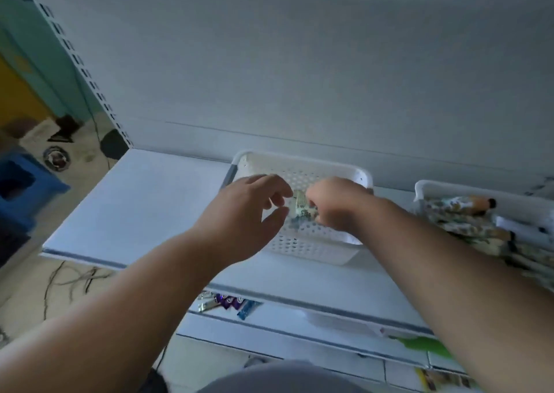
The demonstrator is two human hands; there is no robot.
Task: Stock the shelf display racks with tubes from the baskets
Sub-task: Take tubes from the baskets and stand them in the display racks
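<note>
We see two bare hands over a white basket [302,242] with little holes, which sits on a white shelf [144,200]. The right hand [332,205] is curled around the end of a small tube [301,206] with a green and pale print, so it is holding the tube. The left hand [248,209] holds nothing. Its fingers and thumb are bent apart, loose, like a claw that is ready to pinch.

The tube is in the gap between the two hands, above the middle of the basket. Its long side seems to run from the back of the basket toward us, tipped a bit to the right, but the picture is blurry there, so we are not sure. The free end of the tube points toward the left hand, and the left thumb is just beside it. We think the left hand is near enough to take that end.

To the right sits another white basket [467,190], full of tubes [467,221] with the same leafy print and dark caps. On a lower shelf [299,326] lie a few small packets [227,302], purple, blue and pale. We cannot read any words or brand names on the tubes or the packets; the print is too fuzzy.
</note>
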